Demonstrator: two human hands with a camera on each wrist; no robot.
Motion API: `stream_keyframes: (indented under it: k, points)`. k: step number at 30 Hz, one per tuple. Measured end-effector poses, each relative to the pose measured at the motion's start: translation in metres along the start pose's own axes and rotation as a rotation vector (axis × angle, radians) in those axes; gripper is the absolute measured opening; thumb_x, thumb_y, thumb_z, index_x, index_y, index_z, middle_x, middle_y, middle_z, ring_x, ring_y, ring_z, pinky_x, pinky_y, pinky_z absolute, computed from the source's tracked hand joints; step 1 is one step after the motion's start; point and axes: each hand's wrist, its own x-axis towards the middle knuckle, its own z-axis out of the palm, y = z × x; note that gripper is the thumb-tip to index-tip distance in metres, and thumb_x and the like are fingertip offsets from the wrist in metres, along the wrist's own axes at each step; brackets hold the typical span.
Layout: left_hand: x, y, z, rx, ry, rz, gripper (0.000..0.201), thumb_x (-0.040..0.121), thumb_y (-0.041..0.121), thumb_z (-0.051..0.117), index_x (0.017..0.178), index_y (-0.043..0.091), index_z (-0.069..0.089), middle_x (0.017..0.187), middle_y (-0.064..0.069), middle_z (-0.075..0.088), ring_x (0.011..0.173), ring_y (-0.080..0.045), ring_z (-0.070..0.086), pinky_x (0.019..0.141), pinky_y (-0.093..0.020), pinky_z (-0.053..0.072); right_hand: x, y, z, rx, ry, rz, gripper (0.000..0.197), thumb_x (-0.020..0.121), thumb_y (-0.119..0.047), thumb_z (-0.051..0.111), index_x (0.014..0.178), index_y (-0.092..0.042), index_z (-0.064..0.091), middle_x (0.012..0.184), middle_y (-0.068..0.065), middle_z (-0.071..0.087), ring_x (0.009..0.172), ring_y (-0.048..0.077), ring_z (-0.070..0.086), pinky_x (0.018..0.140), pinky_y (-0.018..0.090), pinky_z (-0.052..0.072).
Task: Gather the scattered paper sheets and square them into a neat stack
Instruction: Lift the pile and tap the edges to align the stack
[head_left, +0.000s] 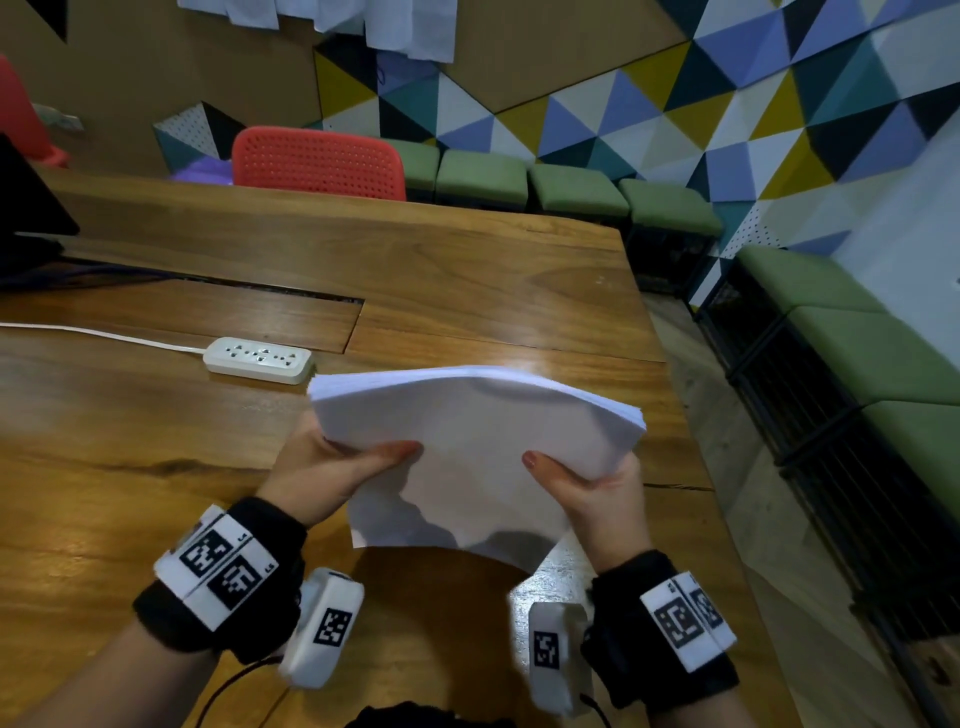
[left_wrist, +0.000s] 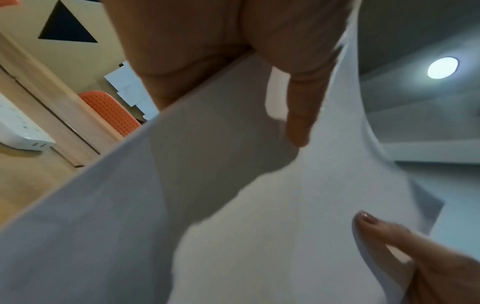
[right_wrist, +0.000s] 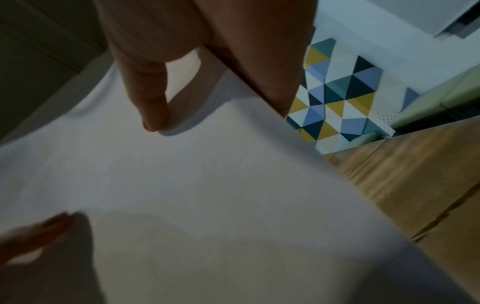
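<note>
a thick stack of white paper sheets (left_wrist: 233, 205) fills most of the view, bowed and slanting across it. the left hand (left_wrist: 233, 51) grips its upper edge, thumb (left_wrist: 301, 115) lying flat on the top sheet. at lower right the right hand (left_wrist: 428, 257) pinches the far edge, its thumb bearing a dark-painted nail. behind, at left, a white plastic power strip (left_wrist: 20, 129) lies on the wooden table (left_wrist: 26, 181), with an orange perforated chair back (left_wrist: 111, 113) beyond.

One paper stack (head_left: 478, 431), two hands, one power strip (head_left: 258, 359), one red chair (head_left: 318, 162)
</note>
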Motion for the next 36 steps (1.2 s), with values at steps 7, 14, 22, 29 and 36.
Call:
stream_keyframes:
  k: [7, 14, 22, 29, 36]
  points:
    - [-0.001, -0.006, 0.005, 0.067, 0.044, -0.017, 0.035, 0.07, -0.002, 0.072, 0.087, 0.027, 0.062, 0.072, 0.016, 0.072, 0.073, 0.0, 0.067, 0.061, -0.019, 0.056, -0.001, 0.007, -0.001, 0.007, 0.026, 0.028, 0.037, 0.072, 0.013, 0.068, 0.083, -0.022, 0.065, 0.076, -0.013, 0.074, 0.076, 0.004, 0.068, 0.065, 0.02, 0.055]
    - [-0.001, -0.009, 0.01, 0.04, 0.091, -0.003, 0.037, 0.069, 0.002, 0.073, 0.086, 0.032, 0.062, 0.072, 0.017, 0.072, 0.079, -0.004, 0.067, 0.064, -0.02, 0.055, -0.005, 0.013, 0.002, -0.012, 0.059, 0.09, 0.035, 0.073, 0.007, 0.072, 0.08, -0.026, 0.065, 0.076, -0.01, 0.074, 0.079, 0.008, 0.068, 0.069, 0.026, 0.058]
    - [-0.004, 0.027, 0.015, 0.051, 0.235, 0.227, 0.073, 0.053, 0.073, 0.065, 0.114, 0.045, 0.039, 0.111, 0.003, 0.06, 0.091, -0.006, 0.062, 0.077, -0.02, 0.051, -0.008, -0.021, 0.006, -0.042, 0.183, -0.116, 0.095, 0.045, -0.08, 0.064, 0.124, -0.031, 0.045, 0.121, 0.001, 0.051, 0.107, 0.008, 0.053, 0.083, 0.014, 0.047]
    - [0.007, 0.047, 0.027, -0.064, 0.386, 0.129, 0.033, 0.073, 0.033, 0.058, 0.105, 0.029, 0.052, 0.102, -0.004, 0.068, 0.088, -0.02, 0.066, 0.089, -0.042, 0.049, 0.013, -0.039, 0.017, 0.037, 0.311, -0.066, 0.016, 0.077, -0.031, 0.051, 0.08, -0.019, 0.061, 0.068, -0.018, 0.064, 0.063, -0.008, 0.056, 0.06, 0.013, 0.042]
    - [0.006, 0.046, 0.028, -0.076, 0.324, 0.144, 0.038, 0.068, 0.027, 0.054, 0.106, 0.024, 0.051, 0.099, 0.0, 0.066, 0.095, -0.012, 0.058, 0.082, -0.028, 0.04, 0.016, -0.037, 0.017, 0.15, 0.351, 0.005, 0.033, 0.08, -0.034, 0.048, 0.05, -0.025, 0.059, 0.05, -0.012, 0.053, 0.07, 0.019, 0.051, 0.069, 0.031, 0.039]
